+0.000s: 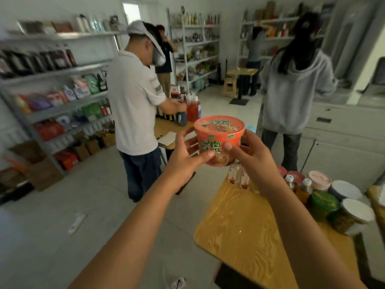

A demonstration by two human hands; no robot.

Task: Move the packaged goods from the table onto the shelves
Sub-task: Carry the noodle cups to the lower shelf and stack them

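Left hand (183, 155) and right hand (250, 155) grip the orange noodle bowl (218, 134) from opposite sides, upright in the air beyond the desk's (239, 226) far left corner. Best carried level, skirting the person in white (133, 101), toward the shelves (62, 109).

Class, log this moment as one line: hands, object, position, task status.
hands: left hand and right hand grip noodle bowl | position: in the air, off the table | status: shelves not yet reached
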